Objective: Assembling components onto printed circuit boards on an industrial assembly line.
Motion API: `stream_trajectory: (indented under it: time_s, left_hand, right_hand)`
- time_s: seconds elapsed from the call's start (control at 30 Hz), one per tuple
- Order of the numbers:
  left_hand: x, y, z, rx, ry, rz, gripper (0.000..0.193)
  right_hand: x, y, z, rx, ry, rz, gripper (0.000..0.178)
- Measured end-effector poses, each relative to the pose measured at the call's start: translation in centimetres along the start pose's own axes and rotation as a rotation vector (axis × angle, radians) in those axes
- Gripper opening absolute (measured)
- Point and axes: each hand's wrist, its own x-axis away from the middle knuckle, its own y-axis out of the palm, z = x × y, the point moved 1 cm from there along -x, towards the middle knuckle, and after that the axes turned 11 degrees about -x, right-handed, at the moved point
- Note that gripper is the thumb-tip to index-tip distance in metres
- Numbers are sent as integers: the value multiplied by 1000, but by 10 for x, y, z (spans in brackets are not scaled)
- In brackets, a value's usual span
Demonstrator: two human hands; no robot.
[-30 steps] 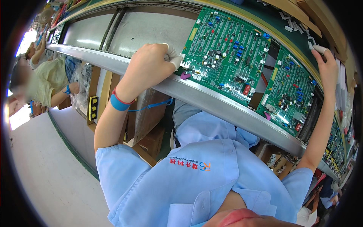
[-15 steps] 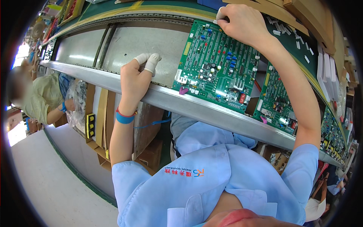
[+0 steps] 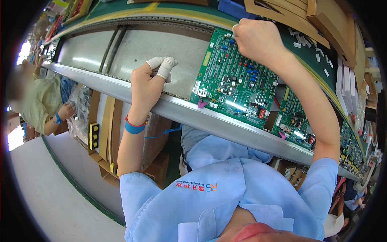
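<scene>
A green circuit board (image 3: 225, 103) covered with small components lies across the rails of the conveyor. My right hand (image 3: 260, 40) is over its far edge, fingers curled down to the board; whatever the fingertips grip is hidden under the hand. To the left of the board, my left hand (image 3: 151, 82) hovers above the conveyor's near rail (image 3: 173, 105). White finger cots cover its thumb and fingers, which are pinched together; I cannot make out anything between them. A purple piece (image 3: 202, 104) sits at the board's near left corner.
A second green board (image 3: 296, 117) follows at the right, partly behind my right forearm. Small white parts (image 3: 306, 42) lie scattered beyond the conveyor, near cardboard trays (image 3: 290, 22). Another person (image 3: 44, 101) works at the far left, beside a cardboard box (image 3: 105, 133).
My right hand has come from beyond the board's far edge to over the board, its fingers more curled. The board sits slightly farther right. My left hand stays pinched in nearly the same place.
</scene>
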Motion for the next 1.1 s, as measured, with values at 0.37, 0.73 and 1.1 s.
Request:
stream_trajectory:
  time_s: [0.37,0.73,1.1]
  left_hand:
    - [-152,-13,65,-571,521,258,22]
    - [-303,35,36,-787,611,13,32]
    - [-302,24,45,-863,553,22,32]
  right_hand:
    - [63,-79,11,-216,144,139,14]
    - [254,-175,133,-76,883,445,22]
    - [343,-160,257,-38,1094,438,35]
